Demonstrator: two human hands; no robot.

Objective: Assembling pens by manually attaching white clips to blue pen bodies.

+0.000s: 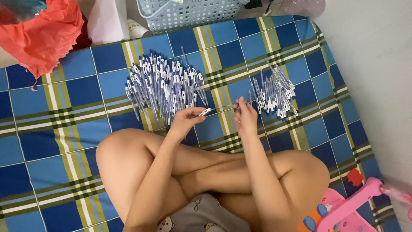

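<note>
I sit cross-legged on a blue, green and yellow checked mat (68, 107). My left hand (185, 118) pinches the white clip end of a clear pen barrel (206, 111). My right hand (245, 116) holds the other end, where a thin refill (223, 106) runs between the two hands. A large pile of clear pens with white clips (165, 88) lies just beyond my left hand. A smaller pile of the same pens (274, 93) lies beside my right hand.
A pale blue plastic basket (189, 13) stands at the mat's far edge. Crumpled red-orange cloth (40, 36) sits at the far left, white cloth (107, 21) beside it. A pink plastic toy (343, 210) lies at the near right. A pale floor (377, 86) borders the mat on the right.
</note>
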